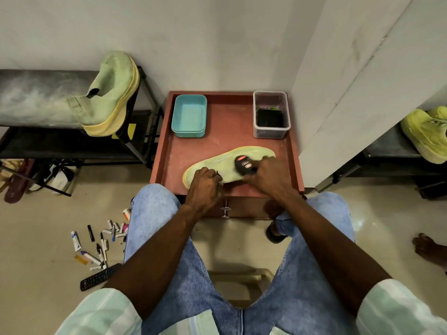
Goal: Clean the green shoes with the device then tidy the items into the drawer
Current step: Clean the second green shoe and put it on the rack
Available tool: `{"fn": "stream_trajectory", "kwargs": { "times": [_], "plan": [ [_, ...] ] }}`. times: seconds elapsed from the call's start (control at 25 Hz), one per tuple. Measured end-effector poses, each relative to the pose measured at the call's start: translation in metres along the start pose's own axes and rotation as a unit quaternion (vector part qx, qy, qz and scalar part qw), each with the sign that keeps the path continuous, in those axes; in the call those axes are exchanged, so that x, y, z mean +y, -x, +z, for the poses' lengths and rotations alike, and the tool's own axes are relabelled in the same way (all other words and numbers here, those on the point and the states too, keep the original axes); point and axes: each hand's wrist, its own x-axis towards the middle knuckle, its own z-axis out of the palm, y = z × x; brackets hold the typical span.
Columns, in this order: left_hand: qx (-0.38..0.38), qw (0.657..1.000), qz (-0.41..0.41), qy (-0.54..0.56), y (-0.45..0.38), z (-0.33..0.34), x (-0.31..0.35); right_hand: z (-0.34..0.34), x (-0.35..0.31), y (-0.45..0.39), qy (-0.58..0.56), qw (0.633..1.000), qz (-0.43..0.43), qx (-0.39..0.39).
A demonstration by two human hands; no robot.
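Two hands work at the near edge of the red cabinet (217, 141) top, seen from our head camera. Our left hand (204, 183) curls its fingers around the heel end of a green shoe (227, 163), which lies on its side along that edge. Our right hand (268, 174) wraps its fingers round the black device (244, 165) and holds it against the shoe's side. At the far left corner stands a teal box (189, 116), at the far right corner a clear tub (271, 114) with something dark inside. The drawer (242, 206) below is closed. A second shoe (108, 95) rests on the rack (36, 97) to the left.
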Motion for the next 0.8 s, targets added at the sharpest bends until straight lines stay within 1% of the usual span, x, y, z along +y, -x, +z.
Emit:
{"fn": "stream_trajectory", "kwargs": {
  "times": [0.04,0.08,0.16,0.2,0.28,0.32,0.4,0.44,0.56,0.6,0.64,0.68,0.72,0.76,0.8],
  "plan": [
    [-0.01,1.0,-0.003,-0.005,-0.001,-0.001,0.001,0.002,0.0,0.006,-0.017,1.0,-0.005,0.001],
    [-0.016,1.0,-0.008,-0.006,-0.001,-0.001,0.003,-0.001,0.003,0.008,-0.03,0.999,0.018,0.026],
    [-0.005,1.0,-0.018,-0.011,-0.001,-0.002,0.006,-0.009,0.015,0.004,-0.056,0.989,0.093,0.096],
    [0.006,1.0,-0.016,-0.016,-0.002,-0.002,0.006,-0.01,0.018,0.003,-0.084,0.984,0.108,0.11],
    [0.02,0.999,-0.004,-0.028,-0.004,-0.002,0.006,-0.006,0.003,0.01,-0.131,0.982,0.097,0.092],
    [0.018,0.999,0.005,-0.037,-0.005,-0.002,0.006,0.001,-0.011,0.017,-0.12,0.988,0.071,0.06],
    [-0.009,0.997,0.026,-0.074,-0.007,0.003,0.009,0.011,-0.023,0.027,-0.057,0.998,-0.006,0.007],
    [-0.025,0.995,0.035,-0.09,-0.007,0.005,0.01,0.011,-0.016,0.024,-0.041,0.999,-0.016,0.006],
    [-0.036,0.995,0.038,-0.089,-0.006,0.007,0.01,0.002,0.002,0.013,-0.018,0.995,0.076,0.067],
    [-0.033,0.995,0.038,-0.084,-0.006,0.005,0.01,0.004,-0.004,0.012,0.005,0.996,0.065,0.067],
    [-0.03,0.996,0.042,-0.08,-0.006,0.005,0.009,0.011,-0.014,0.013,0.004,0.999,0.027,0.043],
    [-0.029,0.996,0.047,-0.074,-0.006,0.006,0.009,0.017,-0.022,0.018,-0.029,1.0,-0.001,0.002],
    [-0.031,0.996,0.05,-0.07,-0.005,0.006,0.01,0.018,-0.023,0.021,-0.062,0.998,-0.003,-0.027],
    [-0.031,0.996,0.049,-0.068,-0.003,0.007,0.01,0.012,-0.017,0.018,-0.076,0.997,0.02,-0.018],
    [-0.026,0.996,0.046,-0.067,-0.003,0.008,0.01,0.007,-0.006,0.012,-0.062,0.997,0.053,0.017]
  ]
}}
